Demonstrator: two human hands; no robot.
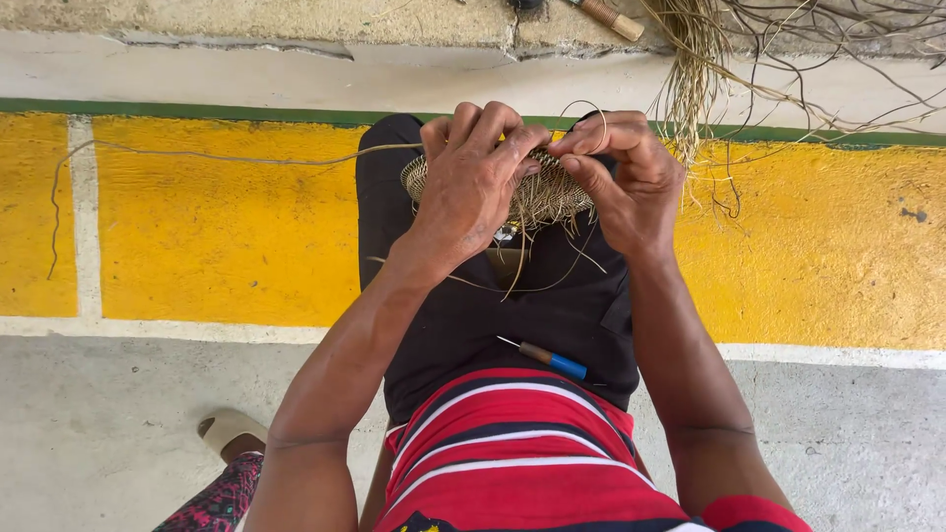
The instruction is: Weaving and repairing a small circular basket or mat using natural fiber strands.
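I see a small round woven straw disc point(547, 192) held over my black-trousered knee point(473, 296), my left hand point(473, 182) clamped across it, my right hand point(631, 182) pinching a thin straw strand point(227, 156) at its rim. An awl with a blue handle point(552, 361) lies on my lap; I judge a shift could roll it onto the concrete floor point(118, 424).

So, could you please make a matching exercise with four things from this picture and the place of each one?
Things:
1. woven disc
2. blue-handled awl
3. loose fibre bundle
4. sandal

Places:
A. lower left, on the grey floor
B. top right, by the wall
C. on the lap, on the black cloth
D. between the left hand and right hand

Pairs: 1-D, 2-C, 3-B, 4-A
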